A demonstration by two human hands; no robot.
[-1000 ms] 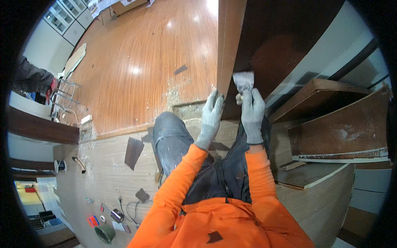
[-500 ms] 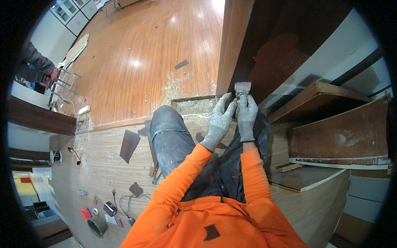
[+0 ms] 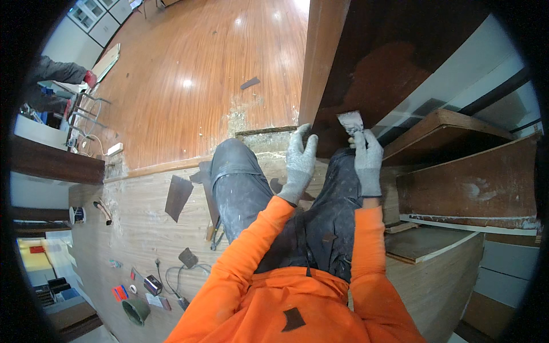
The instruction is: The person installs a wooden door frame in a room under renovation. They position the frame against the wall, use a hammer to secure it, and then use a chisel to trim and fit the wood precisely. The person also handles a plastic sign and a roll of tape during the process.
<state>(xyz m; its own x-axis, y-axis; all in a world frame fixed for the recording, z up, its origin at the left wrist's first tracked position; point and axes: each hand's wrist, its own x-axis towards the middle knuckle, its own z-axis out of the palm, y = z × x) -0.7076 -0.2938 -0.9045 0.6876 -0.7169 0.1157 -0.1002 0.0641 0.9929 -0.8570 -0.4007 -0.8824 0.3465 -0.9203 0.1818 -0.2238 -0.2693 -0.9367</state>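
I wear grey knit gloves and orange sleeves, sitting on dusty dark trousers. My right hand (image 3: 368, 162) grips a putty knife (image 3: 350, 122) with a pale, smeared blade pointing up against the dark brown panel (image 3: 394, 74). My left hand (image 3: 301, 159) has its fingers spread and rests against the lower end of a tall brown wooden post (image 3: 321, 57), at the panel's edge. The two hands are a short way apart.
Brown wooden stair treads (image 3: 457, 131) step up on the right. Glossy wood floor (image 3: 189, 86) lies ahead, with a rough patch (image 3: 243, 117) by the post. Loose dark pieces (image 3: 177, 195), a tape roll (image 3: 136, 311) and small tools lie at left. Another person's sleeve (image 3: 57, 71) shows far left.
The hands were together on the putty knife half a second ago. Now my left hand has moved off to the post, and my right hand alone holds the knife.
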